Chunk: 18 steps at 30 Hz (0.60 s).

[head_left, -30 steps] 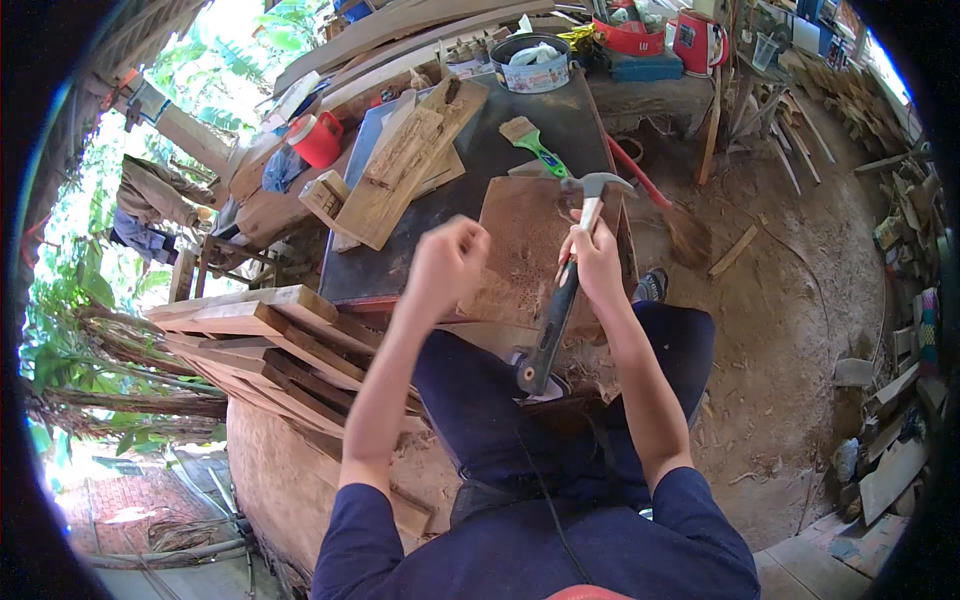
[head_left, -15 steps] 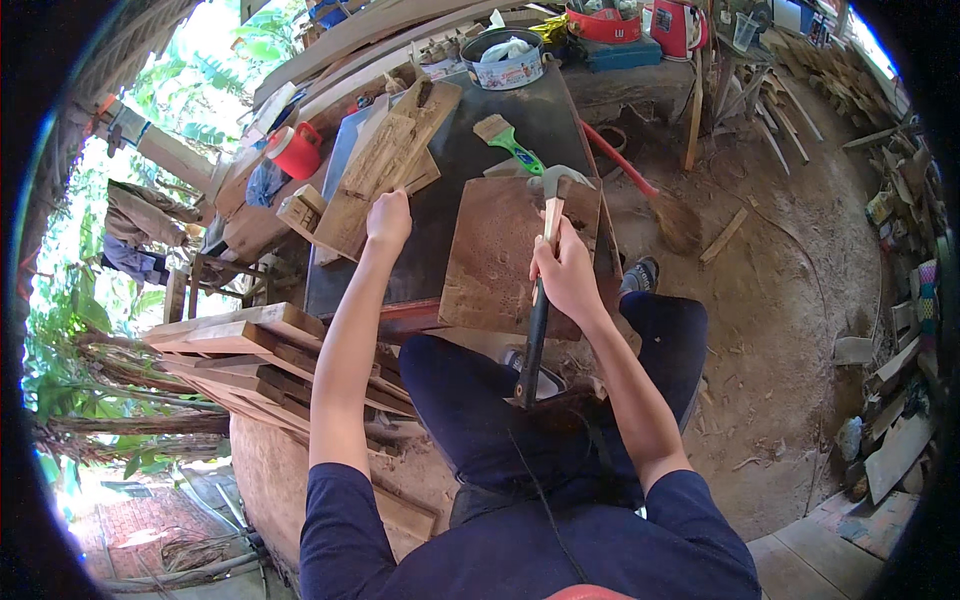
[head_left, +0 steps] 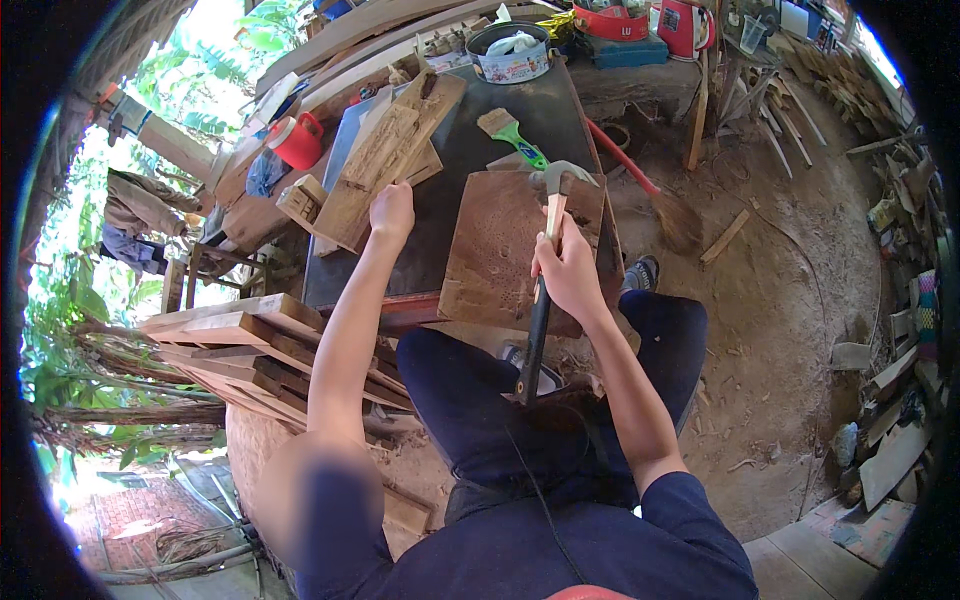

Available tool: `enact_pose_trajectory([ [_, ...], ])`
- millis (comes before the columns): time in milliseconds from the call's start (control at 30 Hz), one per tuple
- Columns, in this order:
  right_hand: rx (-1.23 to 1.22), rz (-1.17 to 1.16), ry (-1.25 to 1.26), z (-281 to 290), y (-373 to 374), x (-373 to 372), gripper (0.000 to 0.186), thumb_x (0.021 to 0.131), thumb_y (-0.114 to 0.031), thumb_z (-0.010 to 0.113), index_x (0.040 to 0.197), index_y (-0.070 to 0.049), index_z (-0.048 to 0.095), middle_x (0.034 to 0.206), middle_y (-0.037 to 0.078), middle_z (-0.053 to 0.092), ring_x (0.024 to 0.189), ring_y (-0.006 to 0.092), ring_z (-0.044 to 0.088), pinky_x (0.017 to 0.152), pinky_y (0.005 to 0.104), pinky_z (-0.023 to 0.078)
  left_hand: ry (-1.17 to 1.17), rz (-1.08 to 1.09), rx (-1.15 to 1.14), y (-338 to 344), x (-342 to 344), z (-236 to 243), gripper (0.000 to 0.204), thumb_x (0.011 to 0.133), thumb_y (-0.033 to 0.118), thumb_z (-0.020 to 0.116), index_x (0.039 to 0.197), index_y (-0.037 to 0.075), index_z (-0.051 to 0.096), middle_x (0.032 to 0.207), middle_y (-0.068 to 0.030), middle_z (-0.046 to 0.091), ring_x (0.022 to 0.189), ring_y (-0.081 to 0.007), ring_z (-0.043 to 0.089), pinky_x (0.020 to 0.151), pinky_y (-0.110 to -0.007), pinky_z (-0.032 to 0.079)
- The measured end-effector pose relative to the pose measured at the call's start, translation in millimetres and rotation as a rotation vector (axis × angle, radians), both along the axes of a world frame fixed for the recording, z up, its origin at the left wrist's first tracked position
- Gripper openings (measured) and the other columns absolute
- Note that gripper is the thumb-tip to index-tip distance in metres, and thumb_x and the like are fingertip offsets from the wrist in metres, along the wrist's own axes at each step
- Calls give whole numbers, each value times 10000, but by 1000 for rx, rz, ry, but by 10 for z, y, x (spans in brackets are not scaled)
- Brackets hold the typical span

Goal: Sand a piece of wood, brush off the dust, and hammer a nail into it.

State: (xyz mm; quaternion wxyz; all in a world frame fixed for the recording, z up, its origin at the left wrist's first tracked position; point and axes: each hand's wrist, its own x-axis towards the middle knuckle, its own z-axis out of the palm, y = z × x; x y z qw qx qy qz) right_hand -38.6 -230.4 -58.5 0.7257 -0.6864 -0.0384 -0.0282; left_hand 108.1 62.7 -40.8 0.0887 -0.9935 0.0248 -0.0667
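Observation:
My right hand (head_left: 568,268) is wrapped round the upper handle of a claw hammer (head_left: 537,335). Its metal head points away from me, over a square brown wooden board (head_left: 480,255) at the near end of the dark table. My left hand (head_left: 392,210) is closed in a fist beside the lower edge of a stack of rough wooden planks (head_left: 385,150). Whatever the left fingers may hold is hidden. Beyond the hammer head lies a paintbrush (head_left: 513,138) with a green handle.
A round tin (head_left: 508,55) stands at the far end of the dark table (head_left: 465,115). Stacked timber (head_left: 250,335) juts out at the left, near a red jug (head_left: 295,142). On the dirt floor at right rest a red-handled broom (head_left: 670,215) and scrap wood.
Both hands and the hammer stay nearly in place. The view has shifted very slightly, and my left upper arm now looks blurred.

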Motion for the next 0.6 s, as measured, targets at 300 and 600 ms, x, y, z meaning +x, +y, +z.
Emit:
enact_pose_trajectory([
  [300, -27, -2, -11, 42, -47, 2, 451, 1056, -118, 504, 1459, 70, 436, 722, 23, 568, 607, 96, 590, 577, 268, 459, -350, -332, -663, -553, -477, 282, 173, 890, 155, 745, 923, -9, 700, 784, -119, 738, 557, -184, 628, 561, -320, 502],
  [600, -45, -9, -21, 49, -30, -1, 445, 1061, -138, 507, 1454, 65, 457, 703, 18, 580, 602, 82, 577, 564, 257, 434, -173, -308, -1519, -1128, -812, -54, 142, 889, 38, 769, 1026, 0, 765, 865, -16, 750, 594, 7, 527, 540, -196, 434],
])
